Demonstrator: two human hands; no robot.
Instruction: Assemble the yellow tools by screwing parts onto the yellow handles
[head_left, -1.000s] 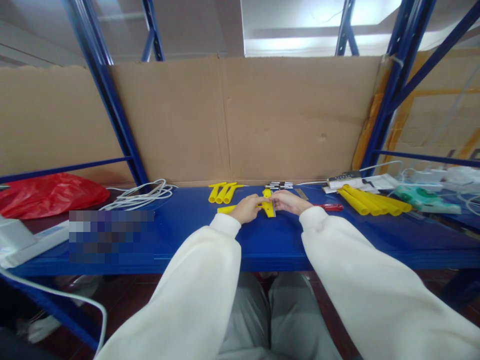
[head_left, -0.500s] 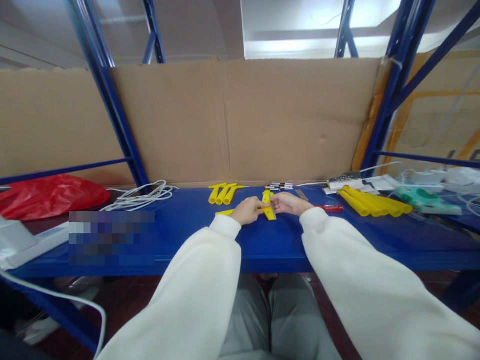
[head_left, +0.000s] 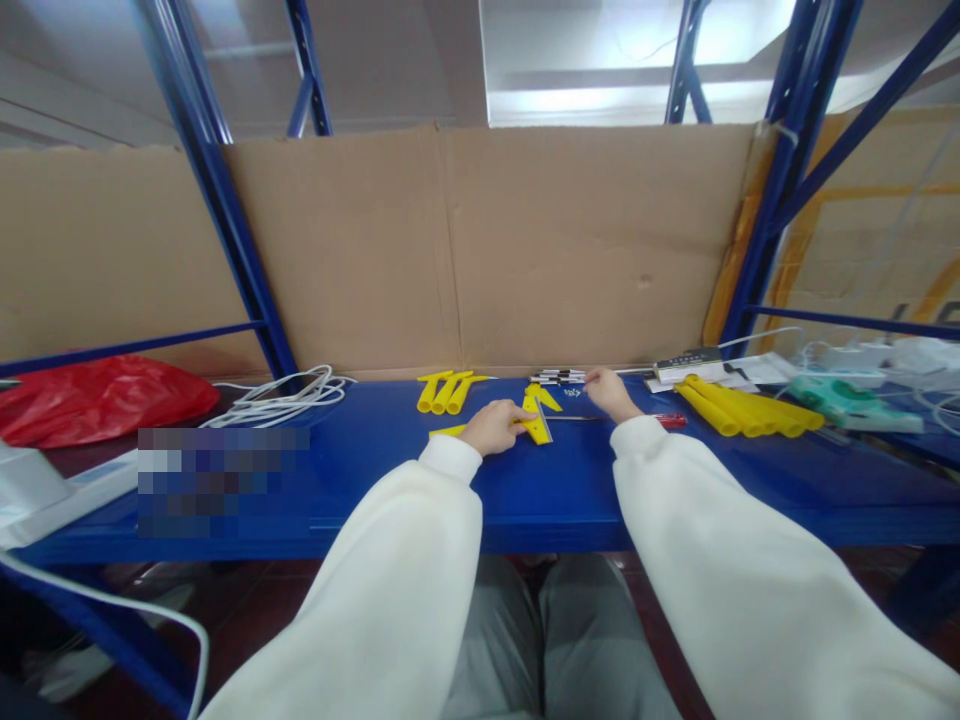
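Note:
My left hand is closed round the handle of a yellow scraper, whose wide head has a metal strip along its right edge. The end of the handle shows left of the fingers. Beyond the head lies a loose yellow plastic piece. My right hand is at the back of the table with its fingers pinched together; what they hold is hidden. Small silvery bits lie just left of it. Under that hand runs the shaft of a screwdriver with a red handle.
Three yellow handles lie at the back left, and several more yellow handles at the right. Black-and-white strips sit against the cardboard. A coiled white cable, red bag and green object flank the blue table.
My right hand has left the scraper's head and moved right and back, over where a metal strip lay. The screwdriver shaft and small silvery bits now show. My left hand stays on the scraper.

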